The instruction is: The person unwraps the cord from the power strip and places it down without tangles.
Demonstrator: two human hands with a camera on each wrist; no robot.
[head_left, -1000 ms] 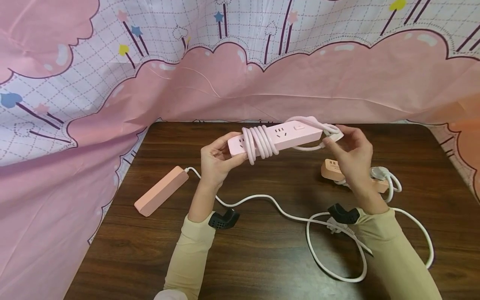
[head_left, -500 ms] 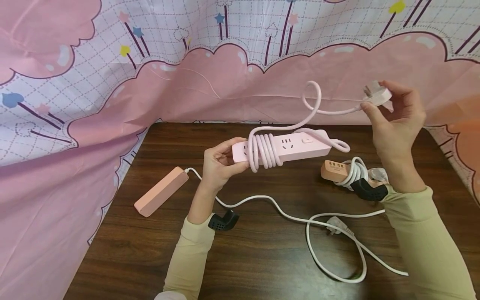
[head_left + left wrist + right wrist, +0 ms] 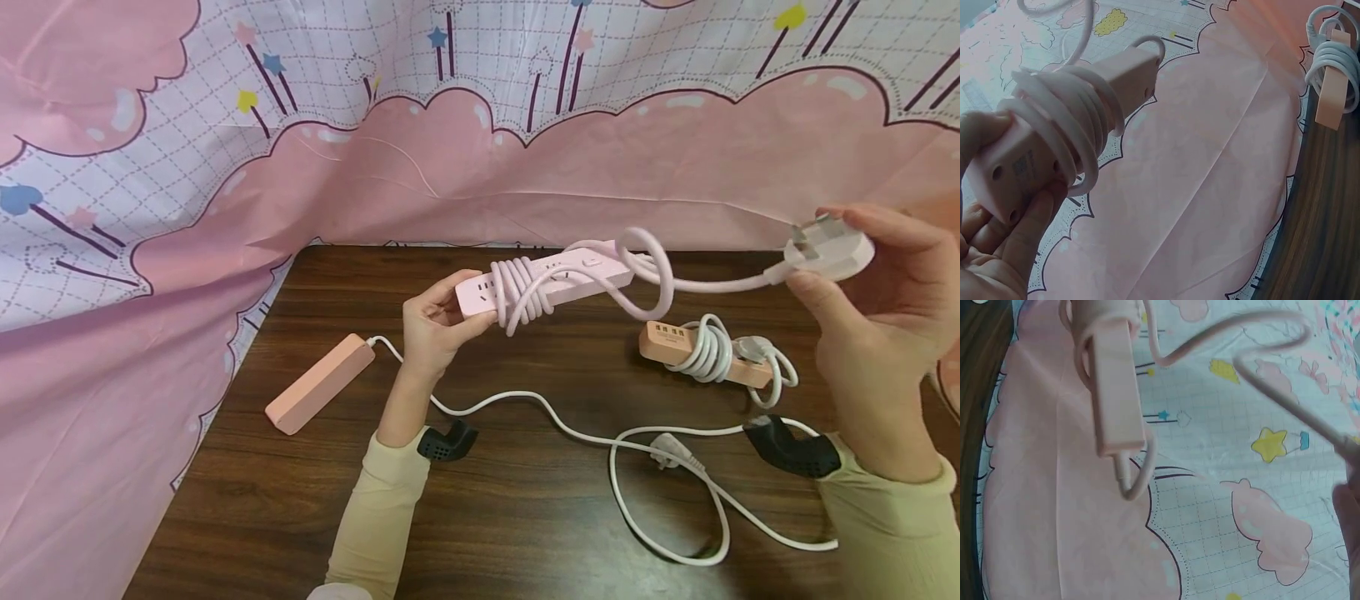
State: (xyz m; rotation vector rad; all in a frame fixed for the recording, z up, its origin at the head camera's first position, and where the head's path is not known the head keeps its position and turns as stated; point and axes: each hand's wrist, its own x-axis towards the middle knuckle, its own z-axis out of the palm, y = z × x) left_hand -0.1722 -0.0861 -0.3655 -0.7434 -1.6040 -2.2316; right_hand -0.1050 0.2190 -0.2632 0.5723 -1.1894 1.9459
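Observation:
My left hand [image 3: 435,325] grips the left end of a pink power strip [image 3: 577,287], holding it above the table. Several turns of its pink cord [image 3: 521,292] wrap the strip near that hand. Off to the right, my right hand [image 3: 892,325] pinches the cord's three-pin plug [image 3: 828,248], pins facing up and left. A free length of cord loops between plug and strip. In the left wrist view the thumb and fingers [image 3: 1029,231] curl round the strip's end. The right wrist view shows the strip's far end [image 3: 1119,419], with the right hand barely in at the edge.
On the dark wooden table [image 3: 525,500] lie an orange power strip [image 3: 318,383] at left, its white cord [image 3: 525,393] running right to a white plug [image 3: 671,450], and another orange strip [image 3: 663,343] with its cord wound round it. A patterned curtain [image 3: 480,183] hangs behind.
My right hand has drawn the plug away from the strip's right end, first up and right, then further right and lower. The cord between has loosened into a loop. The left hand stays nearly still.

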